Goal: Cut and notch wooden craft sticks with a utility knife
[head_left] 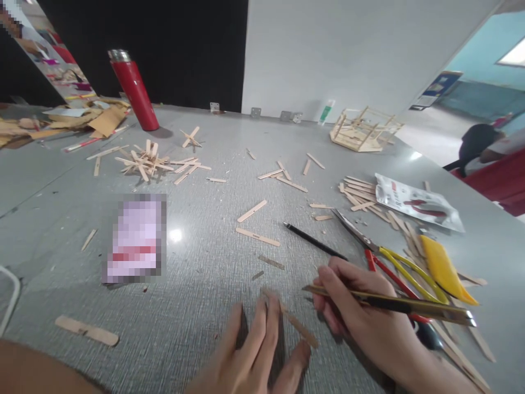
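Observation:
My left hand (pixel 258 355) rests on the grey table with its fingers stretched and apart, somewhat blurred. Its fingertips and thumb touch a narrow wooden craft stick (pixel 301 328) lying flat. My right hand (pixel 361 312) is closed around a slim yellow and black box cutter (pixel 404 305), held like a pen, its tip pointing left just above the stick. Two small dark wood strips, a longer one (pixel 271 262) and a shorter one (pixel 257 275), lie beyond my left fingers. Behind my right hand is a black pencil (pixel 314 239).
Yellow-handled scissors (pixel 406 265), a yellow object (pixel 445 268) and a silver packet (pixel 418 202) lie among sticks on the right. A stick frame (pixel 361 134) stands at the back right. A red bottle (pixel 135 93), cardboard scraps (pixel 109 120) and a stick pile (pixel 147 161) are left.

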Available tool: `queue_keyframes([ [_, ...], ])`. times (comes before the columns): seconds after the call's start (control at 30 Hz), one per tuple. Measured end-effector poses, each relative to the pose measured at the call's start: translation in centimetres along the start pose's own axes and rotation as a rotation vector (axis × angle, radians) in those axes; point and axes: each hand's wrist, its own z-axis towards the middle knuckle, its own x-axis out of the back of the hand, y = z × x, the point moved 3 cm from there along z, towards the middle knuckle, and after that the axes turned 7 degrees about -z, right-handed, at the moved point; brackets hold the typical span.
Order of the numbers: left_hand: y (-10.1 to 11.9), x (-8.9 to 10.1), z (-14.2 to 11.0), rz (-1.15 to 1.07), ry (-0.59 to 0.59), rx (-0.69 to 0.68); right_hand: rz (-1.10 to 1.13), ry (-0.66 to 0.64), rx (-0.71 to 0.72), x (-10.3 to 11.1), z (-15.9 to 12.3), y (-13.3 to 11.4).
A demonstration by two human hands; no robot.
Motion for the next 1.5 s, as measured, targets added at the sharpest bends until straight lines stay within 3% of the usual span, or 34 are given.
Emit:
queue_keyframes([
  [0.13, -1.2, -0.3, 1.5, -0.112, 0.084, -0.130, -0.114, -0.027, 0.076, -0.5, -0.9, -0.5],
  [0.37, -2.4, -0.1, 2.8, -0.204, -0.030, -0.147, -0.156, -0.077, 0.089, -1.2, -0.8, 0.6],
  [0.6, -2.5, 0.0, 3.2, -0.187, -0.018, -0.162, -0.153, -0.053, 0.106, -1.6, -0.7, 0.6],
  [0.87, -2.6, 0.5, 3.9, -0.139, -0.045, -0.227, -0.392, 0.060, 0.216, -1.6, -1.4, 1.6],
  [1.07, -2.3, 0.6, 4.1, -0.150, -0.067, -0.168, -0.474, 0.238, 0.444, -1.1, -2.4, 1.0],
  [1.1, -2.3, 0.6, 4.1, -0.152, -0.065, -0.160, -0.481, 0.216, 0.455, -1.1, -2.2, 0.5],
  [1.23, -2.3, 0.7, 4.1, -0.126, -0.031, -0.159, -0.443, 0.108, 0.328, -1.5, -0.8, -0.9],
  [1.37, -2.6, 0.6, 3.8, -0.053, -0.024, -0.243, -0.183, -0.010, 0.197, -1.6, -0.6, -0.7],
  [1.5, -3.5, 0.5, 3.8, -0.022, -0.044, -0.225, -0.048, 0.114, 0.107, -0.6, -0.6, 0.1],
])
